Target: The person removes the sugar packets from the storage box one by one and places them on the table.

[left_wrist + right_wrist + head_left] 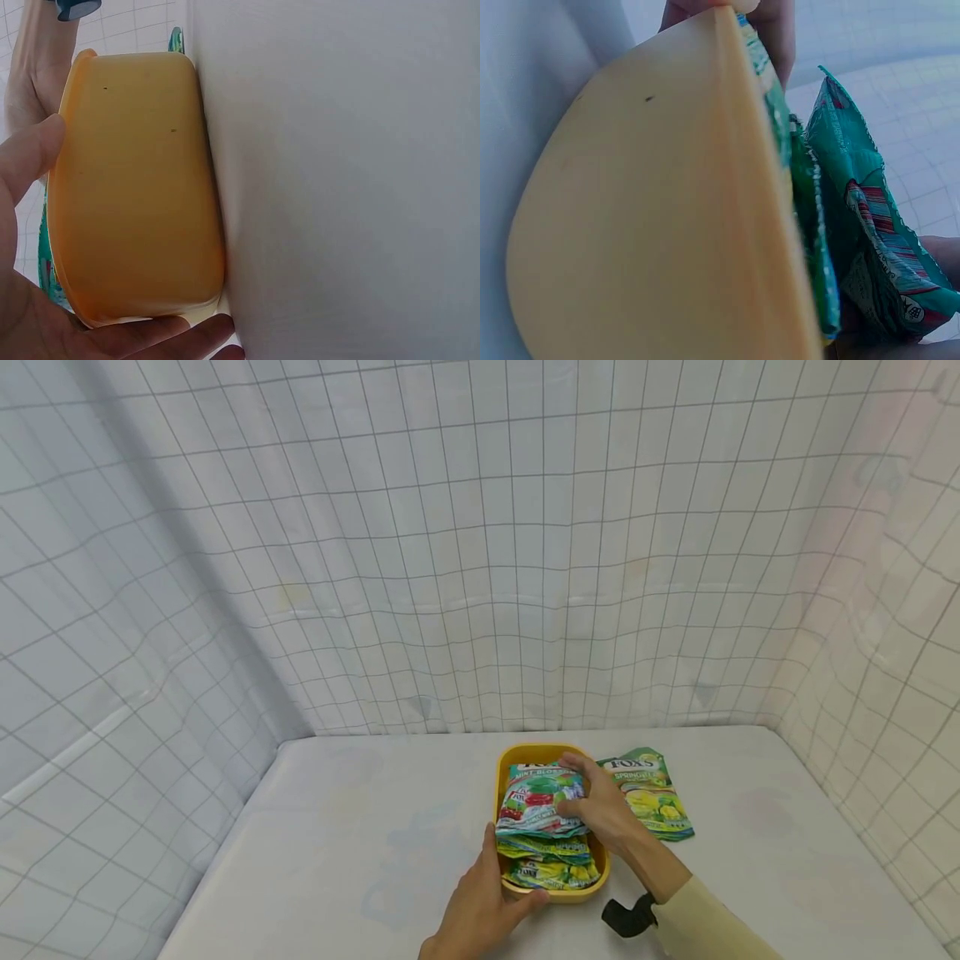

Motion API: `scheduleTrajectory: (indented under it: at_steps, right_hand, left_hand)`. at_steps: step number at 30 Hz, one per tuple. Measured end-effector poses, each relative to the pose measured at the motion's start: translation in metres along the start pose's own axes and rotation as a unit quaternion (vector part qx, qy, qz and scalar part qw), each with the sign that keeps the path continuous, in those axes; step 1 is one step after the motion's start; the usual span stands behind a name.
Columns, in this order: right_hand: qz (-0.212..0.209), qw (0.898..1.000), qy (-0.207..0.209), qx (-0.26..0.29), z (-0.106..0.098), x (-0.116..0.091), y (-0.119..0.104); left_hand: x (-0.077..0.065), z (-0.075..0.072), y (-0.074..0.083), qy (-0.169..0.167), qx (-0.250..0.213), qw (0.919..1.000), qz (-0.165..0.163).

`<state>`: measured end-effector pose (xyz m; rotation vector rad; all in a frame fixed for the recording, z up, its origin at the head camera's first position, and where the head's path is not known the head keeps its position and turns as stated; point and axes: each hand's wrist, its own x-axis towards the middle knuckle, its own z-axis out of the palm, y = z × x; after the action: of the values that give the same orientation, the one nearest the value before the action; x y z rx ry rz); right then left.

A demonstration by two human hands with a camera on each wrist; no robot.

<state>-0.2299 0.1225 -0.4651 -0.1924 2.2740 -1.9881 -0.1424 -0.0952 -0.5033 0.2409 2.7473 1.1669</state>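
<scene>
A yellow plastic tub (566, 897) stands on the white table, its smooth outer wall filling much of both wrist views. My left hand (480, 902) grips its near left corner, thumb at the rim and fingers along the side. With my right hand (603, 806) I hold a teal Fox's candy bag (536, 810) by its right side, over the far part of the tub. In the right wrist view this bag (885, 247) tilts up above the rim. Green and yellow candy bags (551, 874) lie inside, nearer the front.
Right of the tub, a green Fox's candy bag (656, 802) with yellow fruit pictures lies flat on the white tabletop (360, 843). White grid-patterned curtains (525, 568) hang behind the table and at both sides. A black strap piece (630, 917) sits by my right wrist.
</scene>
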Motion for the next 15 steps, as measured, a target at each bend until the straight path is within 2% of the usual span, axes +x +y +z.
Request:
scheduleTrajectory:
  at_steps: [15]
  right_hand:
    - [0.004, 1.0, 0.012, 0.027, -0.013, -0.009, -0.013]
  left_hand:
    - [0.001, 0.0, 0.0, -0.006, -0.01, 0.9999, -0.005]
